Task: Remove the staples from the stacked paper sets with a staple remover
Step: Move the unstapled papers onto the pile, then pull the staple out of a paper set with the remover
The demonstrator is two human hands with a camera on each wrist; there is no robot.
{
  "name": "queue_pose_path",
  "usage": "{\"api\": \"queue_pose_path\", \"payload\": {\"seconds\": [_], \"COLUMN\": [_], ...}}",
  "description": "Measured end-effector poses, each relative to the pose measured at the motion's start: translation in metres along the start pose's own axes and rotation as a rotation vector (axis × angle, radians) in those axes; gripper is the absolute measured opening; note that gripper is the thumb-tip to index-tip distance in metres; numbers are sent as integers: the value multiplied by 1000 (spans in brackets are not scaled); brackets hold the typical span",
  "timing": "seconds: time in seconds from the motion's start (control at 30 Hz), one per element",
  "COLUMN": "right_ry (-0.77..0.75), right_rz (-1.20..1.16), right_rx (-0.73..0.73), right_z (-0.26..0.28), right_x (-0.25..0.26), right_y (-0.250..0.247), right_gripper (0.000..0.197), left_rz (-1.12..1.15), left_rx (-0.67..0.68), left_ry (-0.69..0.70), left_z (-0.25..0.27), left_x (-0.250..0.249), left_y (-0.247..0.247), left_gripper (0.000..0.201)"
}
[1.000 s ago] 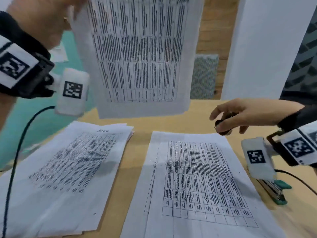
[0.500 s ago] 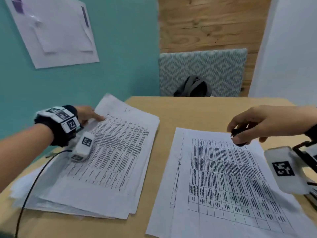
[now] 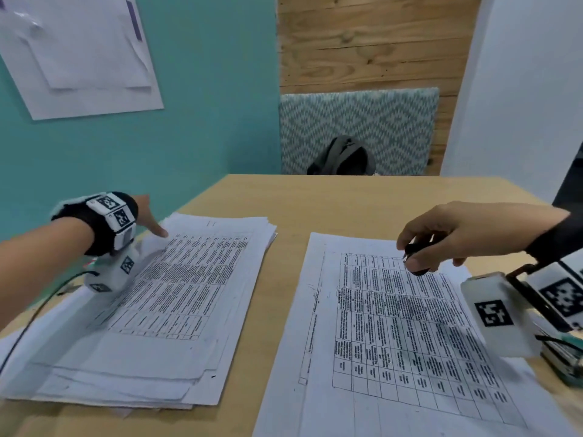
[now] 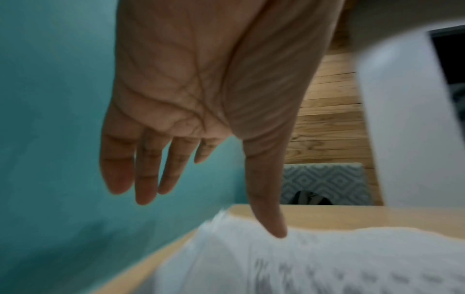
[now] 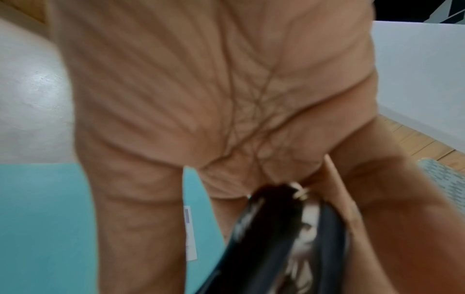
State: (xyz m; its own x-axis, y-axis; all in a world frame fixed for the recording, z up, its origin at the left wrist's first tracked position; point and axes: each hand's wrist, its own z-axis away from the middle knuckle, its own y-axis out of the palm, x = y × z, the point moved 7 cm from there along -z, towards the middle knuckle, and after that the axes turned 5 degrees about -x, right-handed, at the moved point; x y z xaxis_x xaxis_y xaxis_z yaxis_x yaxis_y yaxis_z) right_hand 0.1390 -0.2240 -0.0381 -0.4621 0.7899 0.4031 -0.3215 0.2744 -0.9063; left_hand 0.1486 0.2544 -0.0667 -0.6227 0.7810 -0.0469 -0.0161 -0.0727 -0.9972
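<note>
Teal wall, timber panelling and a patterned panel stand behind a pale wooden tabletop [image 3: 331,200].

Landmark: paper set [image 3: 394,326], a printed table on its top sheet, lying flat on the tabletop.

Item 1: staple remover [image 3: 416,257], black, hovering over the far edge of the paper set. Judged small, light, rigid and smooth-sided; best pinched across its two side plates. The right hand [image 3: 467,231] is the grip, thumb and fingers closed on it.

Item 2: stacked pile [image 3: 176,298] of loosely fanned sheets, left of the paper set. Judged thin, floppy, easily torn at a corner; press flat beside the staple, do not lift. No staple can be made out.

Item 3: left hand [image 4: 201,89], released, fingers straight, thumb tip touching the pile's far left corner.

Item 4: green stapler [image 3: 564,357], right of the paper set, partly hidden.
</note>
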Motion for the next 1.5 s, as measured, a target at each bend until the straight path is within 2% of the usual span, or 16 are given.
{"api": "queue_pose_path", "payload": {"seconds": [0.07,0.17,0.23,0.33,0.4,0.47,0.53,0.63,0.7,0.77,0.87,0.97,1.13,1.27,1.37,1.5], "right_ry": [13,53,81,107,122,134,142,138,134,134,139,142,159,193,191,99], "right_rz": [-2,-1,-4,7,8,5,9,-7,-17,-23,-34,-38,-79,-169,-334,-566], "right_rx": [-24,-96,-126,-131,-132,-141,-155,-164,-171,-178,-182,-173,-150,-216,-251,-358], "right_z": [0,5,8,10,11,11,11,10,10,10,10,7,5,5,6,7], "right_x": [-5,-17,-24,-30,-33,-36,-40,-45,-48,-50,-53,-56,-61,-71,-74,-73], "right_y": [-8,-25,-33,-39,-40,-41,-43,-46,-48,-49,-50,-47,-44,-52,-57,-68], "right_gripper": [27,25,26,29,31,31,31,32,31,31,30,30,30,32,43,57], "left_rz": [-53,-39,-50,-107,-177,-278,-335,-380,-393,-390,-357,-204,29,215,337,484], "left_rx": [-48,21,81,194,266,265,230,250,260,282,395,436,259,144,22,-131], "left_ry": [110,339,508,736,836,892,906,868,876,901,939,936,959,1000,1039,1082], "left_z": [16,55,84,125,141,145,141,130,123,119,117,111,102,116,134,154], "left_x": [-26,-91,-145,-225,-272,-308,-332,-345,-349,-351,-350,-347,-338,-325,-314,-297], "left_y": [-26,-57,-60,-34,-2,28,46,59,64,68,75,72,34,-23,-68,-120], "left_gripper": [90,72,60,52,45,44,54,75,76,68,47,26,25,25,24,23]}}
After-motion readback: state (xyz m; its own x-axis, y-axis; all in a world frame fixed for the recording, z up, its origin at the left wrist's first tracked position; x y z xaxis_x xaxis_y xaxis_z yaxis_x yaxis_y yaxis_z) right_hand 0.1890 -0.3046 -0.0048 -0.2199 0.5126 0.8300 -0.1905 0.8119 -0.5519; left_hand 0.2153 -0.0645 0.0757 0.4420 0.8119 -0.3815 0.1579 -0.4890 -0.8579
